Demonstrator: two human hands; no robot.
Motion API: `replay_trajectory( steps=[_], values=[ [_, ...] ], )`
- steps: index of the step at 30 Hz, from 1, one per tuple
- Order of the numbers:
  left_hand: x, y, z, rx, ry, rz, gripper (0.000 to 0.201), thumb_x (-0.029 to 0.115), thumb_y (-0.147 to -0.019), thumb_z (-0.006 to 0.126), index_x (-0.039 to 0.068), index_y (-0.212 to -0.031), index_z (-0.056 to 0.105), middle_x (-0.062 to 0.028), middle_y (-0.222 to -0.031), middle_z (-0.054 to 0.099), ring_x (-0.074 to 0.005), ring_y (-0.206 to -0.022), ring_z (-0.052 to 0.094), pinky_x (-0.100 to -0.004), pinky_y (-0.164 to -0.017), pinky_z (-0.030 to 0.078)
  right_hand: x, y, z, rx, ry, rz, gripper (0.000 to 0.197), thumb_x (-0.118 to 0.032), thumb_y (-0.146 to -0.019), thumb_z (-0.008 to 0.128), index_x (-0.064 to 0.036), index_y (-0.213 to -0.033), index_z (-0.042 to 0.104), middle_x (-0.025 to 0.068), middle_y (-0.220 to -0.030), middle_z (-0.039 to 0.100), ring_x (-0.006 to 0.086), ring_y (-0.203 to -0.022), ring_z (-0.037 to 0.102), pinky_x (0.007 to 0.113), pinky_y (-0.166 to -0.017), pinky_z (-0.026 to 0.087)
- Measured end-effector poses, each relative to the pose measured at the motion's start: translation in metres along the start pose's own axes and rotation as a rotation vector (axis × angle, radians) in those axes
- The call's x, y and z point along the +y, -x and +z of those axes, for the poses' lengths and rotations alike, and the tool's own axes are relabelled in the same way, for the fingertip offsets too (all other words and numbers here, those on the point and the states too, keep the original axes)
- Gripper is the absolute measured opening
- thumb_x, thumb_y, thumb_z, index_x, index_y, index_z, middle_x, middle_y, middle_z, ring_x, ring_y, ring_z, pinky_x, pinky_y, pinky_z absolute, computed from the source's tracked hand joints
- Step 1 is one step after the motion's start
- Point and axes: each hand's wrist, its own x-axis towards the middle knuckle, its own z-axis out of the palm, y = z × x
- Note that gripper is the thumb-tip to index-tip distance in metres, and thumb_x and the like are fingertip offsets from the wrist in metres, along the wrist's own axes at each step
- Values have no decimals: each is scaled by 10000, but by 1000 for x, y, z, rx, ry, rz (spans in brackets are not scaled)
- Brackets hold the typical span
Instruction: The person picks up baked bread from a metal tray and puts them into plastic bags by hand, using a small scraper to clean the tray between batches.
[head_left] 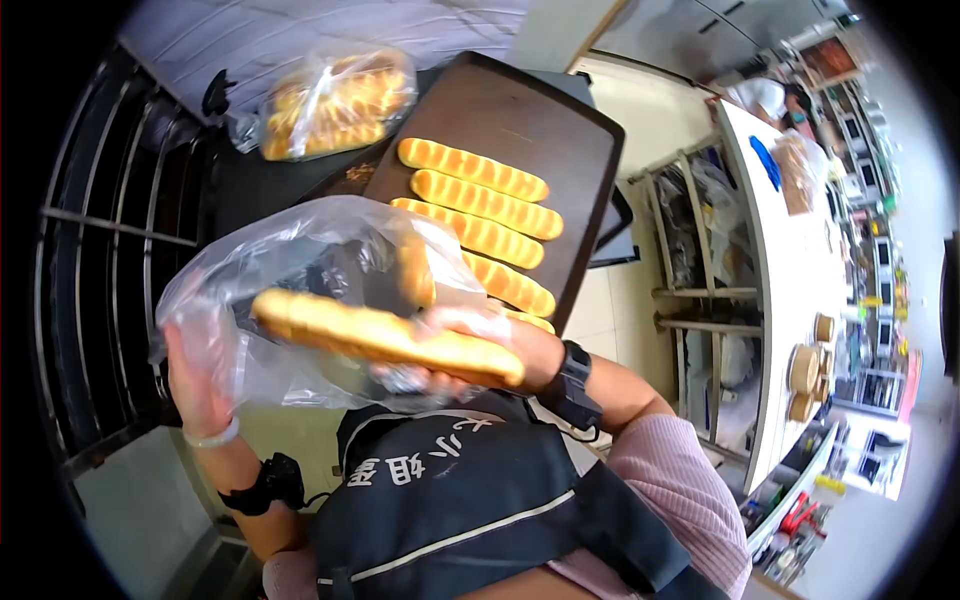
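A large clear plastic bag is spread wide in front of me, its mouth gaping. At its left side my left hand grips the film, its fingertips blurred through the plastic. My right hand is wrapped round a long golden bread loaf, which lies across the bag's mouth with its left end over the bag. Thin clear plastic seems to cover the right hand. Several matching long loaves lie in a row on a dark baking tray beyond the bag; the nearest are partly hidden by bag and hand.
A tied clear bag of bread sits left of the tray on a dark surface. Black metal racking stands at far left. On the right are a white-topped counter with shelves below, round containers, and another person behind it.
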Motion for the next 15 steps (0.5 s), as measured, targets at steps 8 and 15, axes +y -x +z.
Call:
replay_trajectory(
  steps=[8,15],
  values=[
    [-51,9,-29,-493,262,-322,509,345,-940,316,-20,-1295,310,-105,-1265,417,-195,-1090,452,-326,-957,342,7,-80,6,343,78,-482,574,-407,-807,584,-26,-1199,409,131,-1095,510,215,-1011,503,357,-840,439],
    [-56,-4,-57,-252,348,-296,520,357,-919,364,-1,-1296,336,-84,-1225,460,-196,-1025,495,-330,-893,412,-67,17,0,566,814,-826,253,-197,-842,551,34,-934,595,154,-819,638,216,-666,628,311,-597,523]
  ],
)
